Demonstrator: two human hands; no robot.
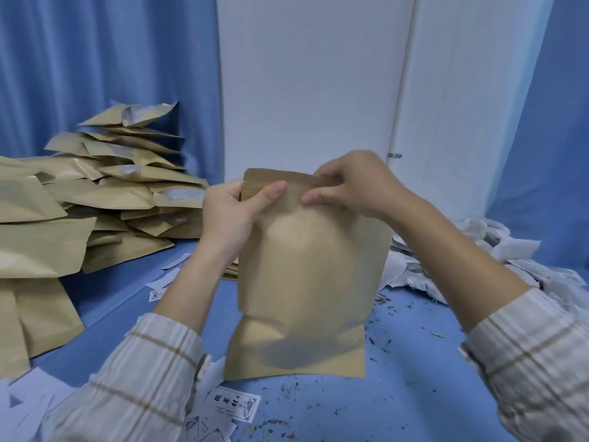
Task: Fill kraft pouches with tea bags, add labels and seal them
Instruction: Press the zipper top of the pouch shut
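Observation:
A bulging kraft pouch (302, 275) stands upright in front of me on the blue table (430, 362). My left hand (232, 212) pinches the pouch's top strip at its left end, thumb on the near face. My right hand (353, 183) pinches the same strip toward its right end, fingers curled over the top edge. The pouch's contents are hidden. White tea bags (497, 260) lie heaped at the right. Printed labels (236, 405) lie on the table by the pouch's base.
A tall pile of kraft pouches (105, 199) fills the left side of the table. Loose white paper pieces (28, 400) lie at the near left. Tea crumbs (382, 342) are scattered right of the pouch. Blue curtains and a white wall stand behind.

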